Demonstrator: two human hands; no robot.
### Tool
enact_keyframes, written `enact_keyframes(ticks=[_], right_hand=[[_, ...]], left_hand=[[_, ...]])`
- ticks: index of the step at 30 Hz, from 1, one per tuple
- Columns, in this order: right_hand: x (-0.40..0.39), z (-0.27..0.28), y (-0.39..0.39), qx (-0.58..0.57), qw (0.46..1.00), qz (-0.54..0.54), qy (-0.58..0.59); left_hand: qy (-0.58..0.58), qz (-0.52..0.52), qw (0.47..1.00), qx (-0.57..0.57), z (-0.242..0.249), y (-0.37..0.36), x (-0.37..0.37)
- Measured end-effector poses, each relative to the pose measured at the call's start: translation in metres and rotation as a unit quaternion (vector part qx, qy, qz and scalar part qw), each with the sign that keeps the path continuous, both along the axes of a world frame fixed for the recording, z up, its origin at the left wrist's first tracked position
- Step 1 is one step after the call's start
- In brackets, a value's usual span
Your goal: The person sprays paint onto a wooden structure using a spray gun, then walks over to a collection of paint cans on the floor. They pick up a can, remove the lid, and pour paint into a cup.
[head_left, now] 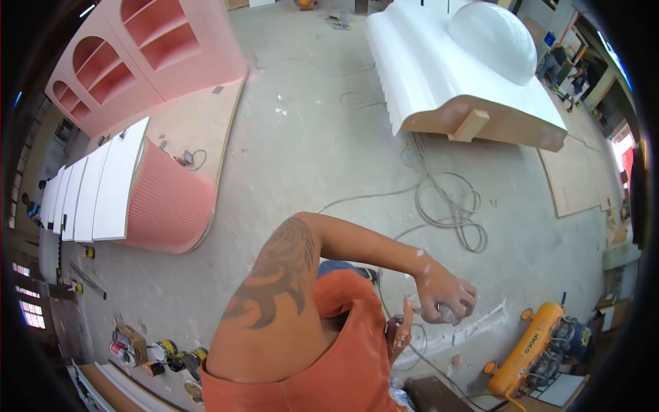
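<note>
My left hand (445,294) reaches across to the right at the end of a bent, tattooed arm. Its fingers are curled round a small, pale, shiny thing (446,314) that I cannot make out clearly. Just left of it and lower is my right hand (399,331), partly hidden behind the orange shirt (343,350). One of its fingers points up, with whitish smears on it. Whether it holds anything is hidden. A small gap separates the two hands. Beneath them lies a grey floor with white powdery streaks (480,328).
An orange air compressor (535,347) stands lower right. Coiled hose (446,206) lies ahead, below a large white curved piece (439,62). Pink arched shelving (137,62) and a ribbed pink counter (168,199) are left. Paint cans (165,349) sit lower left. Distant people (552,65) are upper right.
</note>
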State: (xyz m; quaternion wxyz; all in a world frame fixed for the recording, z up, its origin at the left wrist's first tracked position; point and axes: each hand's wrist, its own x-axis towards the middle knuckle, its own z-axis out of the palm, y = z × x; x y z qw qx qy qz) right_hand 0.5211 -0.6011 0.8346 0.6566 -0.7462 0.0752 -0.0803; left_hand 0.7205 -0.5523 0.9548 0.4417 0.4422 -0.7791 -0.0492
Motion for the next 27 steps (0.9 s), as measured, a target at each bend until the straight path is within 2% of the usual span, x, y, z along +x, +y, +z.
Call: enact_keyframes(ticks=[2,6,8,9,11,13,15,16,18,19,21,22,24,25,27], right_hand=[[-0.013,0.0,-0.002,0.013,1.0,0.016,-0.004],[-0.018,0.007,0.004,0.028,0.999,0.036,-0.002],[-0.035,0.001,0.004,0.029,0.999,0.02,0.017],[0.011,0.018,0.01,0.028,0.999,0.007,0.027],[0.064,0.035,0.013,0.025,0.999,-0.014,0.042],[0.057,0.032,0.003,0.028,0.998,-0.019,0.055],[0.044,0.029,0.004,0.035,0.997,-0.018,0.064],[0.035,0.027,0.006,0.038,0.997,-0.018,0.069],[0.013,0.022,0.008,0.045,0.996,-0.023,0.08],[0.004,0.02,0.007,0.048,0.995,-0.027,0.084],[-0.019,0.013,-0.002,0.052,0.993,-0.046,0.091],[-0.022,0.013,-0.004,0.055,0.992,-0.062,0.09],[-0.035,0.008,-0.014,0.062,0.989,-0.106,0.08],[-0.037,0.008,-0.016,0.067,0.987,-0.128,0.075],[-0.043,-0.008,-0.018,0.081,0.981,-0.157,0.081]], left_hand=[[-0.002,-0.046,0.999,-0.008,0.001,-0.004,0.002],[-0.022,-0.047,0.999,-0.004,0.001,-0.01,0.004],[-0.004,-0.02,0.999,0.043,0.003,-0.012,0.005],[0.002,-0.041,0.998,0.04,0.003,-0.014,0.003],[0.002,0.006,0.997,0.082,0.002,-0.013,0.003],[0.011,-0.004,0.994,0.108,0.007,-0.012,0.0],[0.028,0.046,0.991,0.126,0.006,-0.009,-0.005],[0.028,0.037,0.991,0.127,0.003,-0.008,-0.01],[0.082,0.114,0.983,0.121,-0.003,-0.008,-0.02],[0.081,0.102,0.984,0.122,-0.004,-0.009,-0.025],[0.077,0.213,0.969,0.101,-0.004,-0.01,-0.038],[0.071,0.189,0.974,0.1,-0.004,-0.012,-0.043],[0.078,0.263,0.953,0.126,-0.001,-0.016,-0.048],[0.068,0.234,0.962,0.125,-0.002,-0.02,-0.05],[0.088,0.281,0.945,0.144,-0.004,-0.022,-0.052]])
